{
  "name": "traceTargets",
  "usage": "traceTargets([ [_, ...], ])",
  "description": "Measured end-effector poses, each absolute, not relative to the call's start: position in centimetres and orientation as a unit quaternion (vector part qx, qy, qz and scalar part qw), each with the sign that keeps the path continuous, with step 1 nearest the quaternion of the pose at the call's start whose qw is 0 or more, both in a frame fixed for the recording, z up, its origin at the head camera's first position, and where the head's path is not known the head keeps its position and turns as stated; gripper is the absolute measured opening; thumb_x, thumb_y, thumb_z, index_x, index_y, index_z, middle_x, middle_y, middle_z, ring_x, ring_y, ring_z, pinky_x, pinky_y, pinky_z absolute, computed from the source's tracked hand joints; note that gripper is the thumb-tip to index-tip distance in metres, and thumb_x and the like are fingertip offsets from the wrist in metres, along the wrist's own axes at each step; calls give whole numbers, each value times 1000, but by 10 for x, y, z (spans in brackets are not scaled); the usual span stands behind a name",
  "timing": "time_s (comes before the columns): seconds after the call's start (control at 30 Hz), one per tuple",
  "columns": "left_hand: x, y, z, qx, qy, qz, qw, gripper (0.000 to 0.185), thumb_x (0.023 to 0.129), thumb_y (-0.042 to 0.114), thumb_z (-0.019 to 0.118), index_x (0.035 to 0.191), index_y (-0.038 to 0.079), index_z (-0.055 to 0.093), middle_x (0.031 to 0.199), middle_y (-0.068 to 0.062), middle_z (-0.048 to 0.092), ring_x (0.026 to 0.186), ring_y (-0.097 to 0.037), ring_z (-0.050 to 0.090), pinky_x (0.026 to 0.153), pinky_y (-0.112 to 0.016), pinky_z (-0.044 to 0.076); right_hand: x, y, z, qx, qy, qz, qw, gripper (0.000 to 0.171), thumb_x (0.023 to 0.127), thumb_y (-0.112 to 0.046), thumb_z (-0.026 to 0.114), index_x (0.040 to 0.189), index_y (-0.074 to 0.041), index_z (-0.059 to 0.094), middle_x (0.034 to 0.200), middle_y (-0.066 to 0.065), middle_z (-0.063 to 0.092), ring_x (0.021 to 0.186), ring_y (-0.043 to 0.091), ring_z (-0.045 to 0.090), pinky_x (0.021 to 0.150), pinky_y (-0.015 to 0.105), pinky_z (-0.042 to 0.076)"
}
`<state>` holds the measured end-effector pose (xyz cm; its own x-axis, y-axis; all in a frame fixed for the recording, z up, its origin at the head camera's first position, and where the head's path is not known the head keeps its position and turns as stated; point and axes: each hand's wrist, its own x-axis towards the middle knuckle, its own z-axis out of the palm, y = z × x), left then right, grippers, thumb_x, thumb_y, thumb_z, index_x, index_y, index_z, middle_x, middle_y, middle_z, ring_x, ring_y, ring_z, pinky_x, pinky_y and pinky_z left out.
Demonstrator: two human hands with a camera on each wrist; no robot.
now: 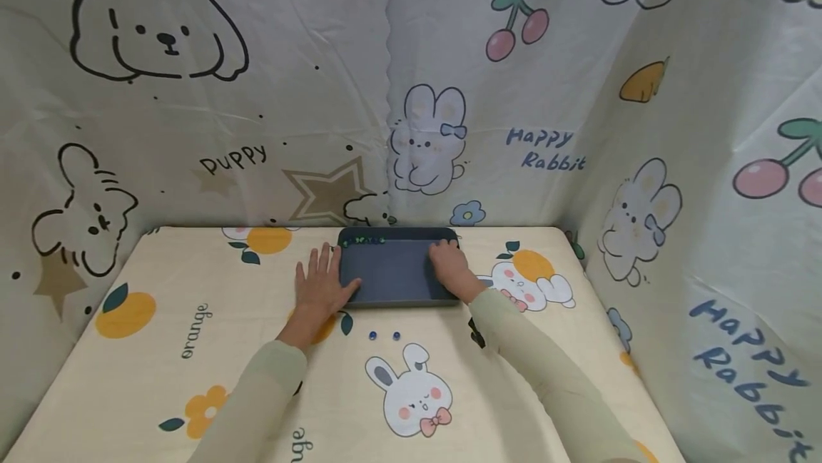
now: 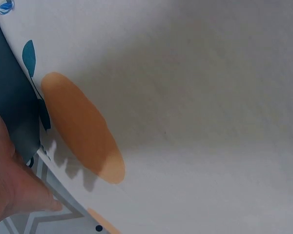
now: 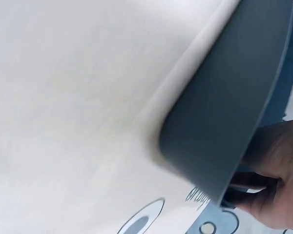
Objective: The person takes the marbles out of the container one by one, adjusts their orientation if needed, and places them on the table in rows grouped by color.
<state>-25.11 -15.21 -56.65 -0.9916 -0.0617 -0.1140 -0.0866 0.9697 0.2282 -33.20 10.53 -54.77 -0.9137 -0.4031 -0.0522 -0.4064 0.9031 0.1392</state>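
Note:
A shallow dark grey tray (image 1: 392, 304) lies at the far edge of the table. Several small green and blue glass marbles (image 1: 361, 240) are gathered along its back wall, at the left. My left hand (image 1: 320, 288) rests flat with fingers spread against the tray's left side, its thumb reaching over the rim. At the opposite end, my right hand (image 1: 452, 269) grips the tray's right side with curled fingers. The right wrist view shows that hand at the tray wall (image 3: 224, 97), its fingertips partly hidden. Two blue marbles (image 1: 372, 335) sit on the cloth in front.
A cream tablecloth (image 1: 244, 349) printed with oranges and rabbits covers the table. Patterned fabric walls (image 1: 321, 113) rise directly behind the tray and along the sides.

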Motion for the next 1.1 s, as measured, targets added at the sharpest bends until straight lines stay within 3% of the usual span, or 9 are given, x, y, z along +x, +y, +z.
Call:
traceTargets([
  [0.3,-250,-149,-566,-38,991,118,50,92,96,59,53,160,6,13,165,-20,4,150,-40,4,117,-61,2,-339,113,-547,-227,967,117,-13,14,95,3,62,106,1,70,100,19,65,94,33,62,72,42,59],
  [0.43,-251,-149,-566,-37,991,116,47,92,96,59,53,160,6,14,165,-20,5,150,-40,4,117,-62,2,-338,119,-540,-236,971,45,-19,12,96,3,59,102,1,70,94,20,65,87,34,66,70,45,58],
  [0.6,-250,-150,-566,-41,991,115,48,92,96,59,53,160,5,14,165,-21,5,150,-40,4,117,-62,2,-334,128,-534,-240,963,-122,-9,8,94,-2,64,98,-1,70,91,12,68,83,25,66,73,39,56],
  [0.8,-248,-149,-564,-40,991,114,50,91,96,58,53,160,5,15,165,-21,6,150,-40,5,117,-62,3,-307,138,-522,-183,919,-350,19,6,92,-9,72,97,-7,73,92,2,71,83,16,67,75,32,57],
  [1.1,-249,-148,-562,-38,992,114,48,91,97,57,53,160,4,14,165,-22,5,150,-41,4,117,-62,2,-253,142,-514,-194,882,-428,35,5,89,-8,76,93,-10,74,86,-4,70,79,12,67,69,28,56],
])
